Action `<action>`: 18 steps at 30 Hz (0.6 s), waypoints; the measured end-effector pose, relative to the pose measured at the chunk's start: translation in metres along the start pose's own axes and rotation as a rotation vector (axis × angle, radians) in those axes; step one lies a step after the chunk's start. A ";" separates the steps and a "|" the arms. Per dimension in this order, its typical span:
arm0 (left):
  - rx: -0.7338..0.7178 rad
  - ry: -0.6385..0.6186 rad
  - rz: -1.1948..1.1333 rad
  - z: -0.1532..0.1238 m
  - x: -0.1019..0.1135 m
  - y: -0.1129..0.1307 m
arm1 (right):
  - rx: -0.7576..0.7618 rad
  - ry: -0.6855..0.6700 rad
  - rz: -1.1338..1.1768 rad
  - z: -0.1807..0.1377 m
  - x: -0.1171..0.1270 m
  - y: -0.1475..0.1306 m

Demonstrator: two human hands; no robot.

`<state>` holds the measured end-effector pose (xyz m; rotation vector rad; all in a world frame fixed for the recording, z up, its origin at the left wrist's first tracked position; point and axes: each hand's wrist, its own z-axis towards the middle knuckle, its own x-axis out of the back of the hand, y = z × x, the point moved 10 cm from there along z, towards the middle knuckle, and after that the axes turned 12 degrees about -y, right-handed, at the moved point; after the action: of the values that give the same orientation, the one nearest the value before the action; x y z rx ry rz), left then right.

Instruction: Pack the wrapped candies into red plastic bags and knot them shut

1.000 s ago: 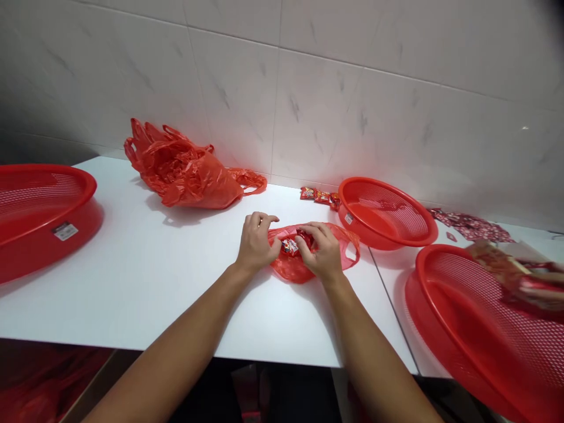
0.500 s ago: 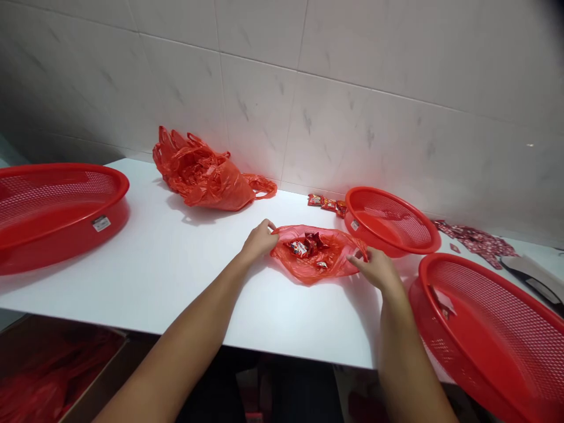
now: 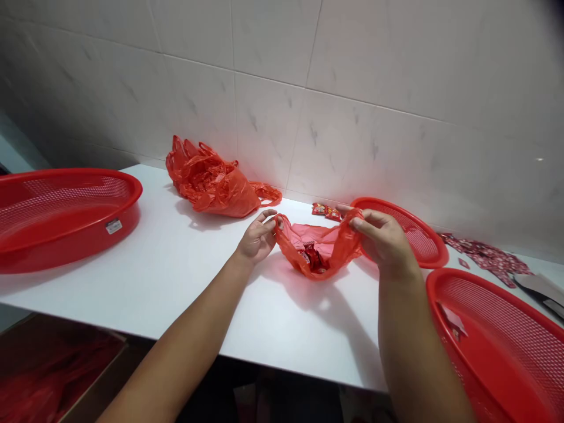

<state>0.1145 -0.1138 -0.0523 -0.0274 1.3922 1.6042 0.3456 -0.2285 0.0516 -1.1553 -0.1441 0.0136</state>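
Left hand: the left hand [image 3: 258, 238] pinches the left handle of the bag [image 3: 318, 249] between thumb and fingers, raised just above the table [image 3: 176, 276].
Right hand: the right hand [image 3: 384, 242] grips the right handle of the bag, fingers closed on the plastic, at about the same height as the left.
Bag: thin red plastic, hanging between the two hands with its mouth pulled open; its bottom rests on the table near the middle, in front of the wall.
Sweets: small red wrapped sweets [image 3: 312, 257] lie in the bottom of the bag.
Loose packets: a few red packets [image 3: 325, 210] lie on the table by the wall, just behind the bag.
Bag pile: a heap of crumpled red bags [image 3: 211, 183] sits at the back of the table, left of the hands and well apart from them.
Left basket: a large red mesh basket [image 3: 66, 214] stands at the table's left end, with a white label on its side.
Far basket: a red basket [image 3: 418, 238] sits behind the right hand, partly hidden by it.
Near basket: another red basket [image 3: 497, 346] lies at the lower right, beside the right forearm.
Wrappers: dark red wrappers [image 3: 489, 258] are scattered at the far right by the wall.
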 end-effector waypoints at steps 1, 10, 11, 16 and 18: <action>-0.023 -0.010 0.001 0.001 -0.003 0.006 | 0.019 -0.006 -0.002 0.006 -0.002 -0.008; -0.212 -0.079 0.675 0.033 -0.108 0.116 | 0.138 0.209 0.082 0.022 0.010 -0.032; -0.223 -0.074 0.732 0.031 -0.121 0.122 | 0.167 0.201 0.098 0.023 0.007 -0.032; -0.304 0.014 0.985 0.012 -0.159 0.137 | 0.134 0.009 0.126 0.031 -0.024 -0.028; -0.326 0.041 1.038 0.008 -0.163 0.138 | 0.041 -0.065 0.098 0.031 -0.038 -0.024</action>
<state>0.1143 -0.1920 0.1463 0.5526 1.2049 2.6751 0.3032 -0.2134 0.0816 -1.1205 -0.1436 0.1405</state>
